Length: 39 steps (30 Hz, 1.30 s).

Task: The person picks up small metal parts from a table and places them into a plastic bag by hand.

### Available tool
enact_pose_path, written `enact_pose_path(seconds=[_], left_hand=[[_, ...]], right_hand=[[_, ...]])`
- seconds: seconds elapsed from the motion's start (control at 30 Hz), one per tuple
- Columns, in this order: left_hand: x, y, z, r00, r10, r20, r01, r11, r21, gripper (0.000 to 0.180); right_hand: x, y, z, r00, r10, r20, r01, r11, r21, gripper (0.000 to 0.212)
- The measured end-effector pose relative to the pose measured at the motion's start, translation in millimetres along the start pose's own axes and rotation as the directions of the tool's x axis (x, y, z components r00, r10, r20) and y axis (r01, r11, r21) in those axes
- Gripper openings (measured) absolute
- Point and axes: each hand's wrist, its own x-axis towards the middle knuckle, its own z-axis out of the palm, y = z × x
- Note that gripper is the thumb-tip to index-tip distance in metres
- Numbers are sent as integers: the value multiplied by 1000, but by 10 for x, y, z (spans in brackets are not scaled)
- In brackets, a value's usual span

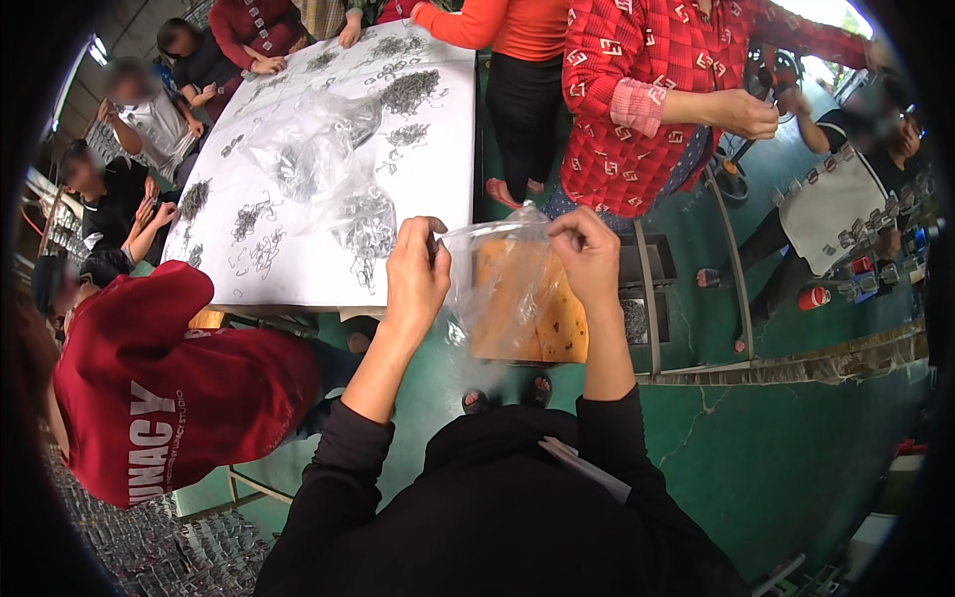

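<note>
Between my two hands hangs a clear plastic bag [497, 274], stretched at its upper edge and looking empty. My left hand [416, 274] pinches the bag's left corner. My right hand [589, 249] is closed on the right corner. Through the thin plastic shows a yellow-brown stool or board [537, 323] with dark spots, standing lower down near my feet. Just beyond my left hand is the corner of a white-topped table [318, 284], with small bent metal pieces [410, 92] lying on it in loose piles.
More clear plastic bags [313, 149] lie mid-table, some holding metal pieces. A person in dark red [189, 398] is close on my left; one in red check [647, 119] stands ahead right. Dark trays [637, 318] sit by a metal frame on the green floor [756, 448]. Others surround the table.
</note>
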Motion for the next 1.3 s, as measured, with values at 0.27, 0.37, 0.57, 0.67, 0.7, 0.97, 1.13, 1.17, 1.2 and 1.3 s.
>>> enact_pose_path(seconds=[0.27,0.37,0.57,0.67,0.7,0.97,1.13,1.17,1.2,1.3], left_hand=[[102,322,174,955,296,-6,-292,944,156,45],[39,418,320,956,290,41,-293,944,152,43],[93,178,636,990,135,47,-133,990,-44,15],[160,202,707,994,110,13,-108,985,-134,16],[177,204,728,994,110,1,-108,983,-149,16],[14,330,865,975,217,-56,-223,965,-141,18],[-328,343,733,955,267,132,-236,948,-211,31],[-347,343,671,951,284,120,-244,932,-269,37],[-406,196,634,972,234,24,-218,936,-277,49],[-456,-286,482,957,-256,-138,190,908,-374,71]], right_hand=[[23,155,-24,997,68,-40,-62,990,125,9],[55,103,-11,999,30,-20,-28,992,122,9],[28,141,-107,999,41,-31,-41,999,-12,8],[11,56,-106,971,183,-155,-196,978,-74,8],[17,14,-91,946,245,-211,-265,962,-70,11],[-103,154,-11,651,687,323,-757,620,207,45],[-80,173,137,664,733,148,-554,350,755,25],[-56,130,70,660,737,144,-554,347,757,25],[-16,68,-3,657,741,138,-550,347,759,24],[46,-60,-217,685,720,115,-538,392,747,24]])
